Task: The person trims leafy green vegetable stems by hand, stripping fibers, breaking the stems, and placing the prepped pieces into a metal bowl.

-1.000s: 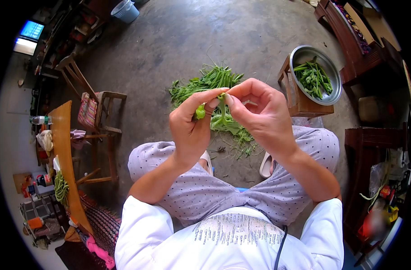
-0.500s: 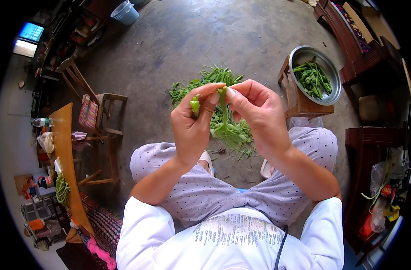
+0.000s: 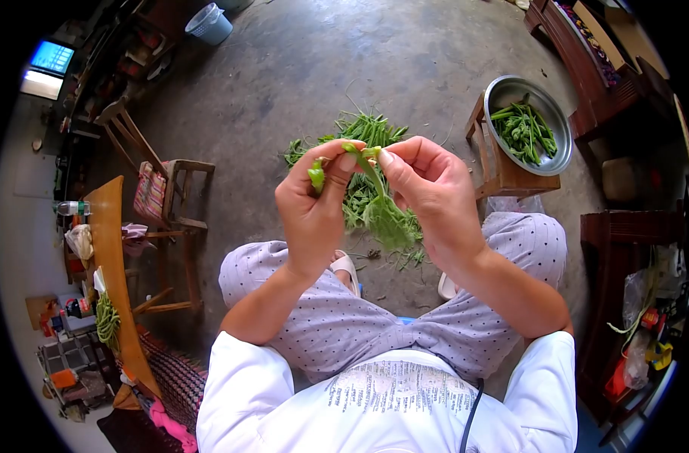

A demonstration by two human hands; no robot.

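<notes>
Both hands meet in front of me around a green leafy stem (image 3: 374,181), whose leaf hangs down between them. My left hand (image 3: 310,200) pinches the stem near its top between thumb and forefinger, and a small green piece (image 3: 316,176) is tucked in its curled fingers. My right hand (image 3: 437,192) is closed with thumb and fingertips on the stem's pale cut end. Beneath, on the concrete floor, lies a loose pile of green stems and leaves (image 3: 371,130). To the right, a metal basin (image 3: 559,162) holds more green stems (image 3: 524,132).
The basin stands on a wooden stool (image 3: 503,170). On the left are a wooden chair (image 3: 180,174) with a cushion and a wooden table (image 3: 107,226) carrying a bundle of green beans (image 3: 106,321). A blue-grey bucket (image 3: 209,24) sits at the far left.
My left hand has moved slightly left and down, tilting the top of the stem leftward. The right hand stays nearly in place, its fingertips still at the stem's end.
</notes>
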